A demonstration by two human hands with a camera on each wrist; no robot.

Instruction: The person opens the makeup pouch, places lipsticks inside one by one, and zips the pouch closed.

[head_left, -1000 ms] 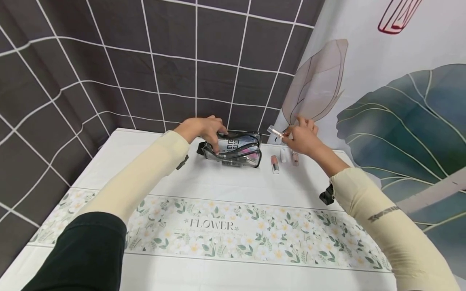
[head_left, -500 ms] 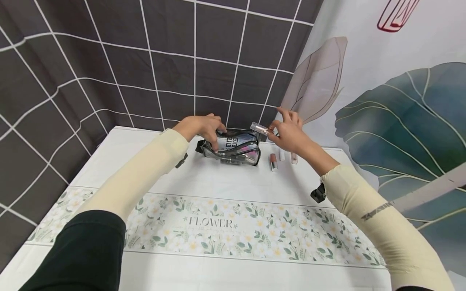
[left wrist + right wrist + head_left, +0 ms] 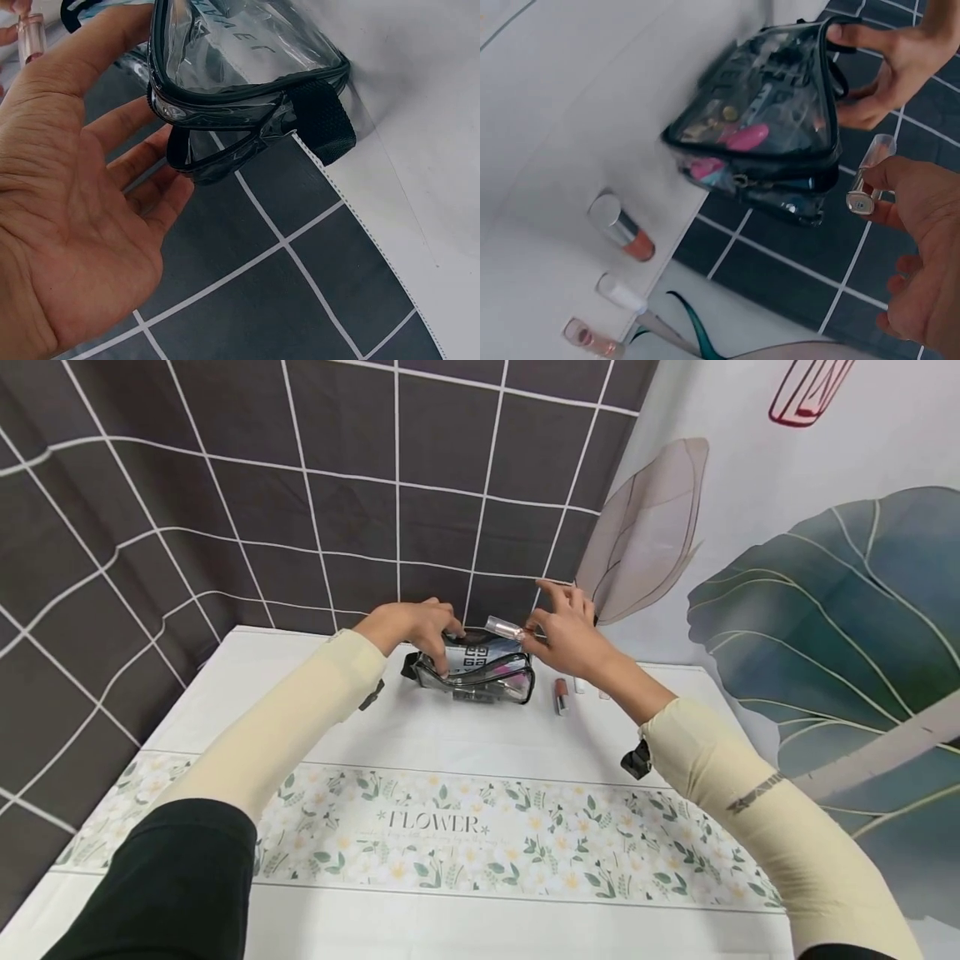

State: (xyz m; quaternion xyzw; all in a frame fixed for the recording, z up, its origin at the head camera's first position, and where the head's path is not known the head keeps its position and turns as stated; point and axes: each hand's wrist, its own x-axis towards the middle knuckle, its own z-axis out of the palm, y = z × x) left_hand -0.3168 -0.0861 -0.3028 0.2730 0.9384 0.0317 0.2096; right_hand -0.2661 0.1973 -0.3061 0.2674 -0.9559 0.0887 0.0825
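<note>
A clear cosmetic bag (image 3: 491,675) with black trim stands near the table's back edge, its top parted. My left hand (image 3: 416,631) grips the bag's left upper rim, thumb in front and fingers behind. Pink and other small items show through its clear wall (image 3: 761,97) in the right wrist view. Just above the bag's right end, my right hand (image 3: 566,631) pinches a clear-capped lip gloss tube (image 3: 504,627) between thumb and fingertips. The right wrist view shows the lip gloss tube (image 3: 874,161) beside the bag, apart from it.
Right of the bag lie a coral lip tube (image 3: 622,229) with a silver end, a white tube (image 3: 621,292) and a pinkish clear tube (image 3: 592,340). A dark gridded cloth (image 3: 442,510) hangs behind the white table (image 3: 450,743), which has a floral band.
My right hand has moved left with the lip gloss tube, from above the loose tubes to over the bag's right end. The left hand keeps its hold on the bag.
</note>
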